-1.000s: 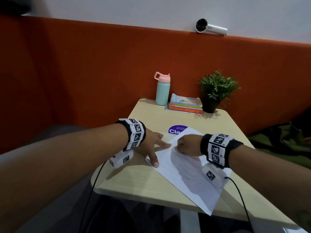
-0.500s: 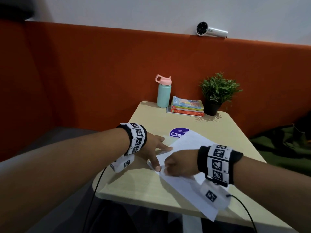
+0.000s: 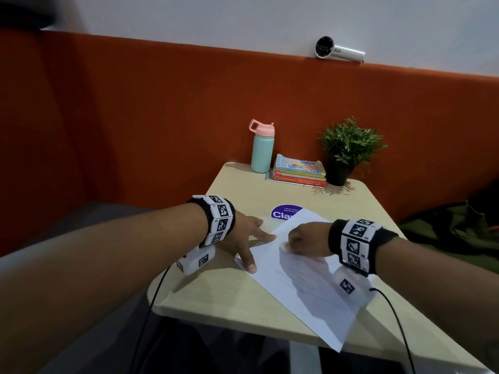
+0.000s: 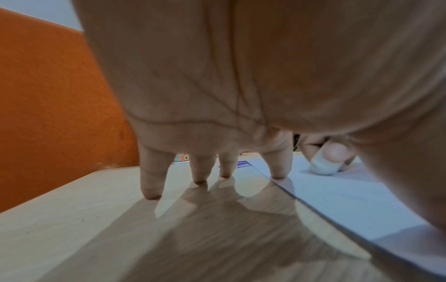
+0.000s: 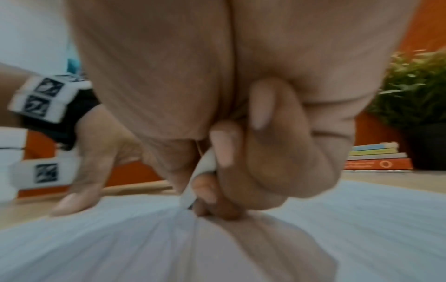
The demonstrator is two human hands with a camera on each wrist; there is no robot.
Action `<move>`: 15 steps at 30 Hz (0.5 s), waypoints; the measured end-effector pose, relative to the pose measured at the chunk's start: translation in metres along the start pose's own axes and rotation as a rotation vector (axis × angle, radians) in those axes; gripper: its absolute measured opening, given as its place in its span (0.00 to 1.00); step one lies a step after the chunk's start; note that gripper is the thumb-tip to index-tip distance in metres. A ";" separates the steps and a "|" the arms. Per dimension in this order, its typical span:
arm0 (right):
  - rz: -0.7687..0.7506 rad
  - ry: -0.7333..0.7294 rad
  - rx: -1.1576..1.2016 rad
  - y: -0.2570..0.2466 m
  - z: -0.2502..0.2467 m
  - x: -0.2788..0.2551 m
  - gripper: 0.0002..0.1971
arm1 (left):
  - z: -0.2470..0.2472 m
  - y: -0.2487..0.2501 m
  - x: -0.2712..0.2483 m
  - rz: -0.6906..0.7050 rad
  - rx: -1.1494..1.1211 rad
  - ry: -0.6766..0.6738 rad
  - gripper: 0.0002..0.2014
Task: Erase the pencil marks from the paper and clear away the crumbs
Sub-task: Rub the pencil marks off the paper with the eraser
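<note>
A white sheet of paper (image 3: 302,282) lies slanted on the light wooden table (image 3: 243,298). My right hand (image 3: 305,240) pinches a small white eraser (image 4: 323,167) and presses its tip on the upper part of the sheet; the same eraser (image 5: 201,177) shows between thumb and fingers in the right wrist view. My left hand (image 3: 243,238) lies flat with spread fingers, its thumb and index finger holding down the paper's left edge (image 4: 284,188). Faint pencil lines show on the sheet under my right wrist. No crumbs are clear enough to tell.
A mint bottle with a pink lid (image 3: 262,149), a stack of books (image 3: 298,174) and a potted plant (image 3: 348,149) stand along the table's far edge. A purple round sticker (image 3: 283,213) sits beyond the paper. An orange padded wall (image 3: 135,117) backs the table.
My right hand swept down and left across the paper half a second ago and is now back up toward the sheet's upper part. The left hand stays in place.
</note>
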State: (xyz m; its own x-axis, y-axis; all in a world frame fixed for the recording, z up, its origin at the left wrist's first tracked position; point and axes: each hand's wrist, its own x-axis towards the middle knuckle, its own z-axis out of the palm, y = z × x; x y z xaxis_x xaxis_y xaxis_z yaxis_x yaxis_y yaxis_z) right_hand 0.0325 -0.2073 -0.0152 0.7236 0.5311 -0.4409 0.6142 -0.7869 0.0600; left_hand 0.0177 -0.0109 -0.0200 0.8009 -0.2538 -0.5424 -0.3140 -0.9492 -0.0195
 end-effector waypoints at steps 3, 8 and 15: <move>-0.120 -0.084 0.012 -0.019 0.014 -0.013 0.14 | 0.000 0.000 0.000 0.005 -0.007 -0.006 0.52; -0.057 -0.057 0.042 -0.003 0.002 -0.012 0.14 | 0.000 -0.001 0.001 0.012 -0.012 0.001 0.52; -0.147 -0.178 0.044 -0.026 0.015 -0.026 0.13 | 0.001 0.001 0.000 -0.008 -0.009 -0.005 0.52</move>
State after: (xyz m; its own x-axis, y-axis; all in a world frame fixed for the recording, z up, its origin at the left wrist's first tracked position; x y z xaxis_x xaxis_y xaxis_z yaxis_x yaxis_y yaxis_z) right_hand -0.0070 -0.2054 -0.0192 0.5579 0.5800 -0.5936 0.6918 -0.7201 -0.0534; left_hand 0.0172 -0.0114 -0.0214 0.8005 -0.2454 -0.5468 -0.3034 -0.9527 -0.0165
